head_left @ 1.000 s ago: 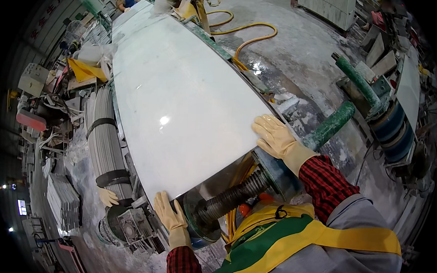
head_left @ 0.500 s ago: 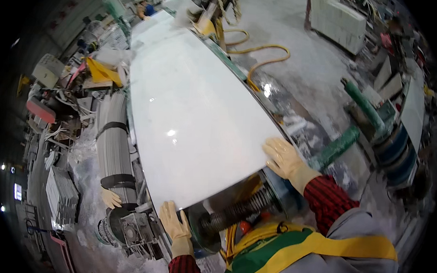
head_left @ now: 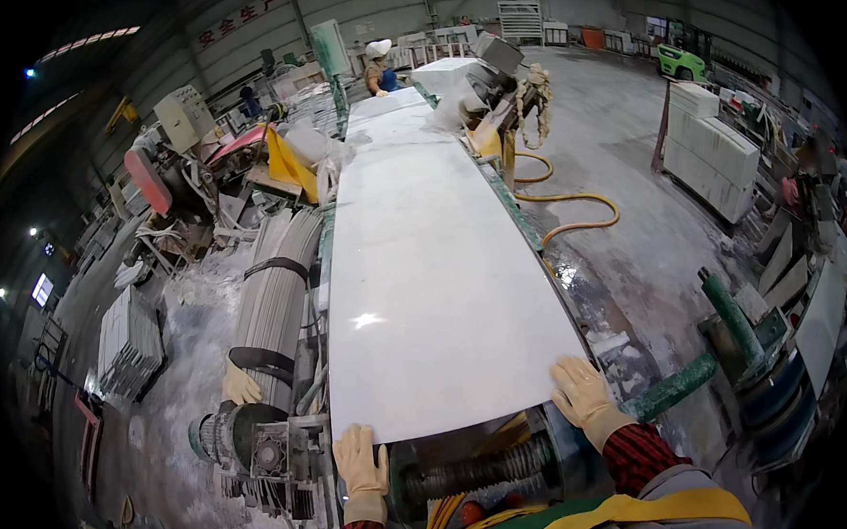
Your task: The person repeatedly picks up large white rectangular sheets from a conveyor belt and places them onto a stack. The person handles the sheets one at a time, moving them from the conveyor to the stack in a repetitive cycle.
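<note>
The head has tipped up since a second ago, so a small bright green forklift (head_left: 681,62) now shows far back, and the two hands sit lower in view. They have stayed at the same two corners.

A long, flat, shiny white slab (head_left: 441,294) lies along the long machine bed with green metal sides (head_left: 517,212). The slab reaches from close to the bed's near end toward its far end. The left hand (head_left: 363,477), in a cream rubber glove, is at the near left corner, with its fingertips at the slab's corner. Its grip is loose, with the thumb apart from the straight fingers. The right hand (head_left: 587,402), in a glove like it, rests at the near right corner, its fingers laid out flat and its grip clamped on nothing.

Between the hands, past the slab's near edge, is a dark ribbed roller (head_left: 477,476). Beside the bed's left edge is a bundle of long grey strips (head_left: 273,305) with black bands round it. A loose cream glove (head_left: 242,386) lies at its near end. Off the right edge, a yellow hose (head_left: 585,197) curls on the floor. A person in a white hat (head_left: 380,75) is near the bed's far left corner.
</note>
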The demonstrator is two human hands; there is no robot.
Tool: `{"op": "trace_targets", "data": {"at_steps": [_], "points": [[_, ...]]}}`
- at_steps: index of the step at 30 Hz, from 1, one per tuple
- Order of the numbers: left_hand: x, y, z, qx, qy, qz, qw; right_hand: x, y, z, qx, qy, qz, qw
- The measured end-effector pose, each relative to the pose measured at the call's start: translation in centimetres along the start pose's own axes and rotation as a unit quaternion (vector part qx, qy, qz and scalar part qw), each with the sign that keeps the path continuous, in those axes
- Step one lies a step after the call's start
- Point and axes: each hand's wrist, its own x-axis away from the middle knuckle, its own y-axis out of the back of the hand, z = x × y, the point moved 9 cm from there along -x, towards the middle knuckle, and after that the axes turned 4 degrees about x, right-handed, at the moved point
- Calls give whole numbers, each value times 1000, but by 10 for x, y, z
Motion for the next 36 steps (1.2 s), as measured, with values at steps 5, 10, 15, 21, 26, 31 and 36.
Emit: {"op": "trace_targets", "data": {"at_steps": [5, 10, 15, 21, 26, 31, 36], "points": [[6, -3, 7, -12, -2, -8, 1000, 2, 0, 4, -1, 8, -4, 1000], [8, -2, 4, -25, -5, -12, 1000, 8, -4, 1, -5, 6, -4, 1000], [7, 5, -1, -17, -13, -19, 1000, 12, -7, -1, 0, 2, -10, 1000], [11, 2, 0, 2, 15, -4, 1000, 13, -6, 0, 3, 18, -17, 1000], [14, 6, 0, 3, 16, -4, 1000, 11, -2, 2, -15, 10, 6, 1000], [17, 6, 1, 10, 18, 0, 1000, 15, -3, 3, -6, 6, -7, 1000], [19, 4, 3, 20, 13, -4, 1000, 17, -3, 2, -5, 3, -3, 1000]]}}
